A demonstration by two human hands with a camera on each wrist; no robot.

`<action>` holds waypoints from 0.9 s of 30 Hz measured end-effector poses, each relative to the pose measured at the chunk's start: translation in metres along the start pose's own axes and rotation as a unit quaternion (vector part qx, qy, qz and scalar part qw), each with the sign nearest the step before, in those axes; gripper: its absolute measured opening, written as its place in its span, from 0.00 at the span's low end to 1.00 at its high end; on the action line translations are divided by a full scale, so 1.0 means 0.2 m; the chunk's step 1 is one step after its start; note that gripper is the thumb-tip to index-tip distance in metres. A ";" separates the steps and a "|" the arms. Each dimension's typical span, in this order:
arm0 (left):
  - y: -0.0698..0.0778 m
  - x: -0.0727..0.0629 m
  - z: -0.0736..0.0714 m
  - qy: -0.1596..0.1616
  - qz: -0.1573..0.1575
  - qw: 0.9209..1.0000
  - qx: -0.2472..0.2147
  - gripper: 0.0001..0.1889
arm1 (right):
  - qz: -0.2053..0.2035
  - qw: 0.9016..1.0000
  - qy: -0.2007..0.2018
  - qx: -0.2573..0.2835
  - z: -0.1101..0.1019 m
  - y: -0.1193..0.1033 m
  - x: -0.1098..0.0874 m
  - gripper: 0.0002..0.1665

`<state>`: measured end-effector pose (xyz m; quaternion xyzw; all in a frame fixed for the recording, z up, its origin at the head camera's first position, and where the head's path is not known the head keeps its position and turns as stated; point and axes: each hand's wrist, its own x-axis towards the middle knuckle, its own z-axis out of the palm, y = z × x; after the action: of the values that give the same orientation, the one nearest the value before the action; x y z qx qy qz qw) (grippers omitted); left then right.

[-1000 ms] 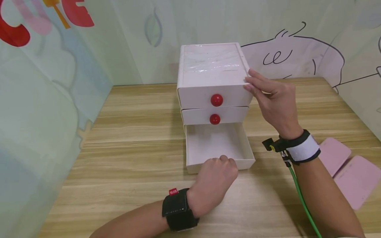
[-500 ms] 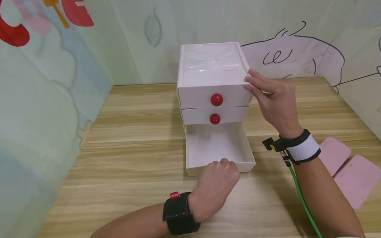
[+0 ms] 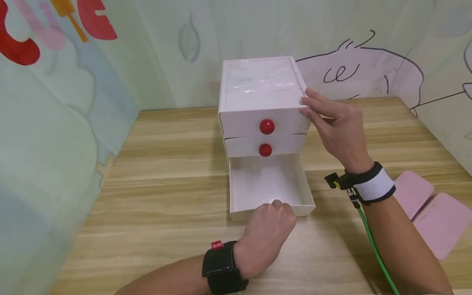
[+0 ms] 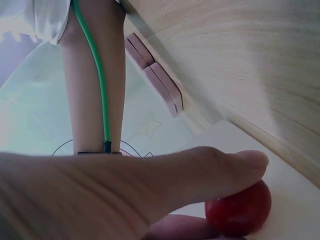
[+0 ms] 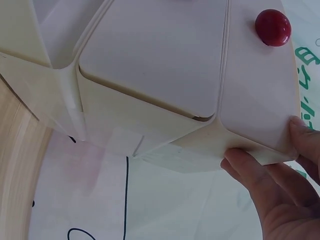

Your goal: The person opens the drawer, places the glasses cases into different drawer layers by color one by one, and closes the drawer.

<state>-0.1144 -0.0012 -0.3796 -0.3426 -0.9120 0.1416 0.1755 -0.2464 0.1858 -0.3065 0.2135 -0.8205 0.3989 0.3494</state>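
A small white drawer cabinet with three tiers stands on the wooden table, clear film over its top. The bottom drawer is pulled far out and its inside is bare; the two drawers above are closed. My left hand is at the front of that drawer. In the left wrist view its thumb and fingers pinch the round red knob, which the hand hides in the head view. My right hand grips the cabinet's upper right front corner, fingers on the side and thumb at the top edge.
Two pink pads lie on the table at the right, beside my right forearm. A green cable runs from the right wrist strap along that arm. Printed wall panels close in the table at the back and sides.
The bottom drawer has come slightly farther toward me with my left hand on its knob. My right hand has stayed on the cabinet corner. The head view has tilted a little.
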 end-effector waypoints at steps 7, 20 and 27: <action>0.00 0.00 0.02 0.012 0.003 1.000 0.005 0.07 | 0.010 1.000 -0.007 -0.015 -0.01 0.01 -0.03 0.25; 0.05 0.02 0.01 0.034 0.003 0.999 0.022 0.09 | 0.067 0.993 -0.018 -0.093 -0.32 0.07 -0.23 0.17; 0.05 0.02 -0.01 0.038 -0.006 0.998 0.049 0.10 | 0.133 0.976 -0.007 -0.171 -0.54 0.15 -0.39 0.18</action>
<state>-0.1110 0.0097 -0.3802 -0.3329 -0.8989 0.1718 0.2274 -0.1695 0.2958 -0.3313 0.0426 -0.9000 0.2938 0.3192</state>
